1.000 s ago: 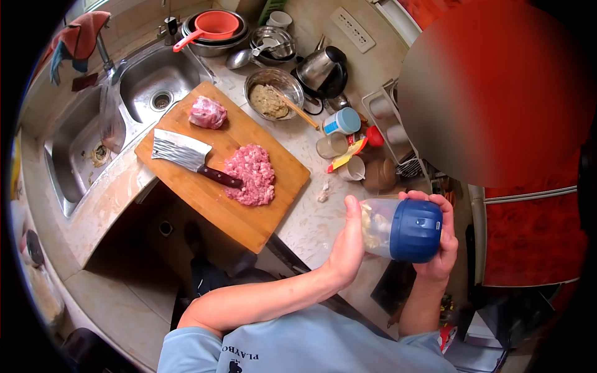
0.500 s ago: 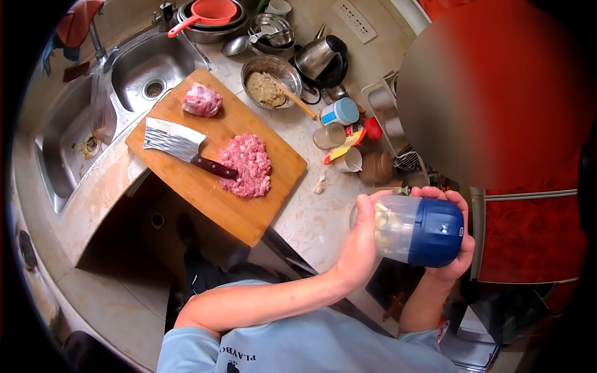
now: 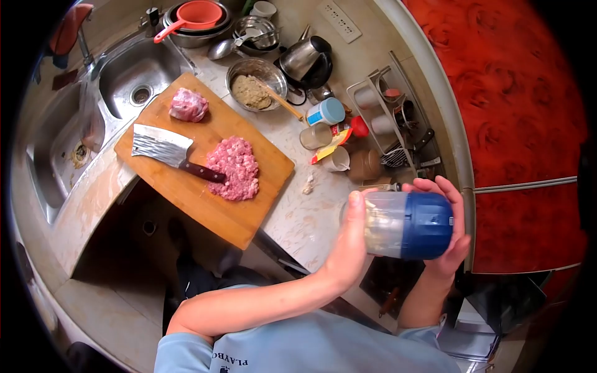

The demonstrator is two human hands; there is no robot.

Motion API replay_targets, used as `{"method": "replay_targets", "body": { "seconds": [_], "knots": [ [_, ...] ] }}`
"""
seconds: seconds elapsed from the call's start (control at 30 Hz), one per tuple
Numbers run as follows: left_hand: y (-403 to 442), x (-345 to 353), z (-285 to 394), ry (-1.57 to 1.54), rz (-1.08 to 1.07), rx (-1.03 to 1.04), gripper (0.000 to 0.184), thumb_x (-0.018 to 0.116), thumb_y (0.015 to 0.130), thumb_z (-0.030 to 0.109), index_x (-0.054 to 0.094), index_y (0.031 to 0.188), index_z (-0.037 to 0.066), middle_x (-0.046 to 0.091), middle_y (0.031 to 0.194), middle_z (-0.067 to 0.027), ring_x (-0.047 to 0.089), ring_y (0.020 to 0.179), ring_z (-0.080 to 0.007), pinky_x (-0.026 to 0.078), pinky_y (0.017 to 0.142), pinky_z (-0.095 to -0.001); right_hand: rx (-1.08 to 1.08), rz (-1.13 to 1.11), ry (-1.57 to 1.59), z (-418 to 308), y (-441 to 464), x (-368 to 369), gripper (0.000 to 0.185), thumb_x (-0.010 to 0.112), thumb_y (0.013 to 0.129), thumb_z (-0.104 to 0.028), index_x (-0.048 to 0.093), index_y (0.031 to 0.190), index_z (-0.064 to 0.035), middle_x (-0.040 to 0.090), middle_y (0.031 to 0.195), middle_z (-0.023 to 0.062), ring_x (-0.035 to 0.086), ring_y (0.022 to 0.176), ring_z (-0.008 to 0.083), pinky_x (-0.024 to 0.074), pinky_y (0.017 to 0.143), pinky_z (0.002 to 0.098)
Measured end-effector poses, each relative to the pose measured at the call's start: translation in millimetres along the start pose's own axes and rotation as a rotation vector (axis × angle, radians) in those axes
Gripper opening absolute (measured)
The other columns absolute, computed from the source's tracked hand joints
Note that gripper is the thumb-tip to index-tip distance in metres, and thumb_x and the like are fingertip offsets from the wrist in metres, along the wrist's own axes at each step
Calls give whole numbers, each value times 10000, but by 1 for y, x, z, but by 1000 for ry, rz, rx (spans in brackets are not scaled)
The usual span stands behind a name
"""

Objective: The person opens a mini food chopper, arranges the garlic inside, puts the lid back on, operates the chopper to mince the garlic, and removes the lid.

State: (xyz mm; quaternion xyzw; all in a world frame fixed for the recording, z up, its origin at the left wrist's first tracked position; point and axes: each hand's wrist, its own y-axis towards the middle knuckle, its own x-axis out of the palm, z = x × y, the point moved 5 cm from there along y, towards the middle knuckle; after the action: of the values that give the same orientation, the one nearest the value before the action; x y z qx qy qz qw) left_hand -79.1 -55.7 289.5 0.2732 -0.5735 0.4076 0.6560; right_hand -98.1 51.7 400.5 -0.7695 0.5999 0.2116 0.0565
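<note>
A mini food chopper (image 3: 404,225) lies on its side between my two hands, above the counter's front edge. Its clear cup holds pale pieces that look like garlic, and its blue cap (image 3: 429,225) faces right. My left hand (image 3: 351,239) presses against the cup's end, thumb up along it. Around the blue cap curl the fingers of my right hand (image 3: 456,227). On the wooden cutting board (image 3: 249,227) lie a cleaver (image 3: 163,145), a mound of minced meat (image 3: 235,168) and a lump of raw meat (image 3: 188,104). The cleaver's handle rests against the mince.
A double sink (image 3: 140,68) is at the left. Behind the board stand a metal bowl (image 3: 280,69) of pale mixture with chopsticks, and a kettle (image 3: 305,61). Jars, a blue-lidded tub (image 3: 326,112) and a utensil rack (image 3: 398,115) line the wall. Garlic bits (image 3: 308,184) lie on the counter.
The view has shifted, so the counter things appear farther left. A blurred patch at the upper right is gone, uncovering red cabinet doors. Both hands keep their hold on the chopper.
</note>
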Motion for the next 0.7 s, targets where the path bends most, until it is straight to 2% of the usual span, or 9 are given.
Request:
{"method": "replay_targets", "body": {
  "seconds": [0.03,0.07,0.13,0.17,0.2,0.33,0.43,0.5,0.7],
  "knots": [
    [2,-6,-1,43,53,76,739,224,1055,640,376,1477,53,517,1388,-105,502,1273,-197,414,1068,-366,3,1,50,0,-2,0,1105,795,778,-623,303,1506,47,492,1426,225,534,1307,309,445,1092,437],
    [3,-13,-1,87,104,153,685,255,1078,585,394,1437,18,537,1325,-120,521,1213,-186,436,1023,-325,6,8,-61,-3,-3,7,1121,872,713,-534,321,1502,43,496,1428,212,540,1297,295,442,1089,422],
    [6,-22,-8,130,115,173,631,290,1089,535,405,1432,19,531,1327,-122,502,1231,-191,395,1062,-331,29,-79,-402,-7,-4,5,1098,974,600,-295,393,1473,29,521,1393,179,551,1260,261,438,1065,381],
    [6,-26,-9,170,136,196,577,326,1099,485,415,1427,19,526,1329,-123,483,1248,-196,355,1102,-337,37,-76,-403,-7,-3,9,989,944,617,-264,450,1424,25,546,1331,163,559,1214,252,445,1038,370],
    [5,-29,-10,139,151,200,538,383,1094,445,427,1419,19,535,1318,-123,490,1233,-189,366,1088,-330,29,-89,-418,-4,-4,8,959,943,617,-259,467,1401,24,551,1308,160,562,1198,256,447,1031,371],
    [-1,-32,-9,200,153,184,541,386,1090,456,444,1406,20,545,1303,-121,493,1223,-189,371,1079,-331,5,-152,-442,-1,-4,8,888,936,613,-247,509,1344,21,564,1272,169,569,1167,279,457,1011,384],
    [-2,-34,-10,252,156,190,546,387,1086,463,449,1401,21,552,1292,-119,497,1211,-192,374,1073,-332,-105,-228,-615,-8,-5,12,877,931,612,-251,516,1335,24,569,1263,175,569,1165,297,463,1005,399],
    [0,-39,-19,246,157,169,587,393,1063,524,434,1415,56,539,1306,-94,515,1197,-193,394,1063,-371,-110,-201,-612,-4,-8,12,878,927,613,-258,513,1333,24,574,1256,176,575,1153,308,474,992,408],
    [3,-36,-31,251,189,151,565,360,1089,480,477,1385,13,553,1291,-119,502,1203,-196,385,1063,-340,-210,-112,-655,-9,-17,8,866,920,599,-244,518,1320,19,575,1248,189,593,1106,312,486,973,408]
  ]
}}
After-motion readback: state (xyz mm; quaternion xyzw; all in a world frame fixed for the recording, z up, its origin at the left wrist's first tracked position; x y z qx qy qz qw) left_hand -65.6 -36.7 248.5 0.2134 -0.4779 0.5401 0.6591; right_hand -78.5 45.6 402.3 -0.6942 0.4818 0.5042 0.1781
